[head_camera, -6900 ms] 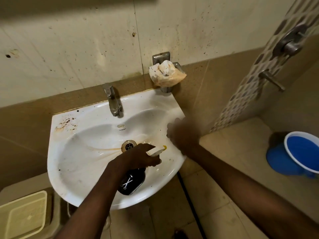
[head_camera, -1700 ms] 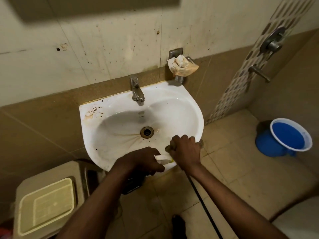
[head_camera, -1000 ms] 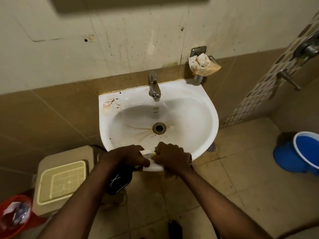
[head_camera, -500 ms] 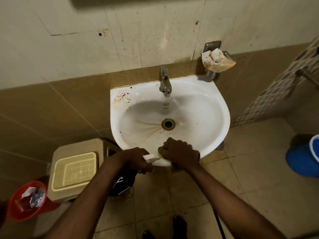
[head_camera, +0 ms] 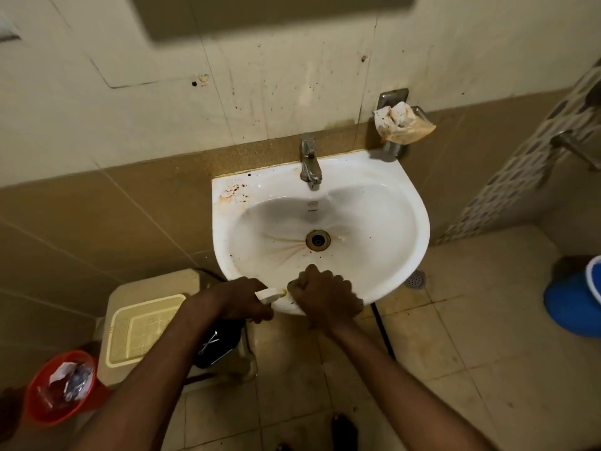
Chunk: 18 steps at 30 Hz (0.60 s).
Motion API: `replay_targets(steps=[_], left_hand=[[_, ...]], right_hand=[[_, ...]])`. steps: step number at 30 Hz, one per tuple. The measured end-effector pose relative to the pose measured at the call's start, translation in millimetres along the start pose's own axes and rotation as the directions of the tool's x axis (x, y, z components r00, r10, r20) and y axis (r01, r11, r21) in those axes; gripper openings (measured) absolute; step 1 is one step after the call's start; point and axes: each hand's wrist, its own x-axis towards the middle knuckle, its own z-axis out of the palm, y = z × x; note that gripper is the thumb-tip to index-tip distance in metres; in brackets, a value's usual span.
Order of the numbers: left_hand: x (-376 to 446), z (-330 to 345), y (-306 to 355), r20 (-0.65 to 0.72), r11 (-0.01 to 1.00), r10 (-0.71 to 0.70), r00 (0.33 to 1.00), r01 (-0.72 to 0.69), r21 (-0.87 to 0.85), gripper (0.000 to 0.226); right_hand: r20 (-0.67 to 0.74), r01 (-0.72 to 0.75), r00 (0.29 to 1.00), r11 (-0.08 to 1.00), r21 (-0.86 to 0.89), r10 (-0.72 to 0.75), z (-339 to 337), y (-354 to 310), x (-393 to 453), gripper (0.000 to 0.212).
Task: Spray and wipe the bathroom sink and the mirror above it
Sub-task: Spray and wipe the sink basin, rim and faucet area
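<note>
Both forearms are reached forward and down from the bottom of the view, and the hands meet at the near rim of the sink (head_camera: 403,203). The left hand (head_camera: 239,299) is curled round the neck of a dark spray bottle (head_camera: 216,345), whose body hangs below the rim while its white nozzle (head_camera: 269,293) points right, just beside the other hand. The right hand (head_camera: 327,296) is held as a fist, knuckles up, pressed on the rim; whether anything is gripped inside it cannot be told. The basin is streaked brown toward the drain (head_camera: 318,240), with rusty spots at its back left corner. A tap (head_camera: 309,161) stands at the back edge. A beige bin (head_camera: 146,323) sits close under the left arm and a red basket (head_camera: 60,387) lies further left; open floor (head_camera: 471,336) lies to the right, up to a blue bucket (head_camera: 572,304)
</note>
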Motion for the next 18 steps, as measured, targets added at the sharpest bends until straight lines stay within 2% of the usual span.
replay_targets(steps=[2, 4, 6, 8, 10, 13, 16, 18], left_hand=[[-1, -3, 3, 0.005, 1.000, 0.019, 1.000, -0.019, -0.021, 0.014], [-3, -4, 6, 0.028, 0.998, 0.059, 0.998, -0.059, -0.025, 0.014], [-2, -4, 1, 0.044, 0.995, 0.095, 0.994, -0.096, 0.011, 0.016], [-1, -6, -9, 0.046, 0.993, 0.108, 0.993, -0.109, 0.034, 0.010], [0, -14, -22, 0.044, 0.991, 0.119, 0.992, -0.122, 0.062, 0.013], [-2, -26, -36, 0.065, 0.985, 0.128, 0.990, -0.135, 0.107, 0.018], [-2, -26, -39, 0.098, 0.973, 0.181, 0.979, -0.193, 0.126, 0.023], [3, -16, -41, 0.077, 0.968, 0.234, 0.969, -0.239, 0.075, 0.006]], right_hand=[[-0.073, -0.046, 0.997, 0.980, -0.192, 0.032, -11, 37, 8, 0.031], [-0.168, -0.153, 0.981, 0.921, -0.358, 0.097, -22, 67, 19, 0.027], [-0.187, -0.235, 0.967, 0.885, -0.401, 0.172, -18, 68, 24, 0.024], [-0.155, -0.270, 0.961, 0.897, -0.349, 0.228, -2, 41, 20, 0.025], [-0.130, -0.262, 0.962, 0.944, -0.200, 0.239, 21, -10, 11, 0.027], [-0.263, -0.255, 0.932, 0.967, 0.014, 0.249, 39, -63, 2, 0.025], [-0.357, -0.340, 0.886, 0.938, -0.066, 0.296, 36, -38, -2, 0.023], [-0.469, -0.430, 0.817, 0.897, -0.105, 0.337, 31, -9, -4, 0.024]])
